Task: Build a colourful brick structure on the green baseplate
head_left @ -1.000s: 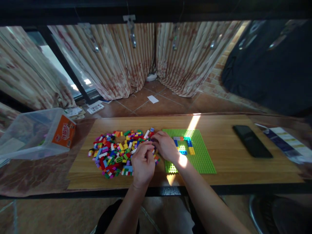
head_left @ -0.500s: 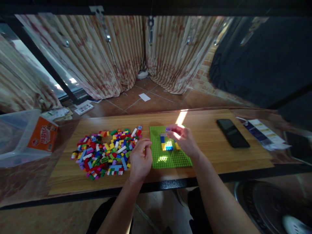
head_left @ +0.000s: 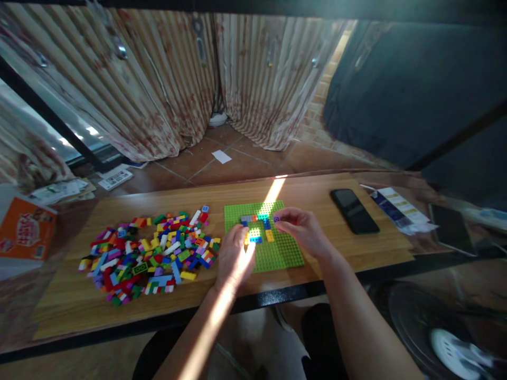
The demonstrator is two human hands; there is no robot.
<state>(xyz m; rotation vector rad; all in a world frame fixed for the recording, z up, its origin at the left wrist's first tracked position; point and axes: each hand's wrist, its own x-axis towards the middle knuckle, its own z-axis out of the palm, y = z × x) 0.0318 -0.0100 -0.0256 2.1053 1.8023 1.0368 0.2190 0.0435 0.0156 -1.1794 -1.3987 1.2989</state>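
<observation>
so the green baseplate (head_left: 283, 259) is lying flat on the wooden board (head_left: 317, 269), and the right hand (head_left: 276, 220) is at its right side, thumb and finger pinching a small purple brick (head_left: 276, 218) with a light print on its face. can't tell if that brick touches the plate. left hand (head_left: 234, 253) is over the plate's left edge, fingers curled by the bricks there, and honestly i can't tell if it's gripping anything. on the plate there's a bunch of stuck-down bricks: a grey brick (head_left: 247, 218) in the far row, plus blue bricks (head_left: 266, 225) and a yellow brick (head_left: 270, 235) down the right. big mixed brick pile (head_left: 148, 250) left of the plate, black phone (head_left: 354, 211) well off to its right.
</observation>
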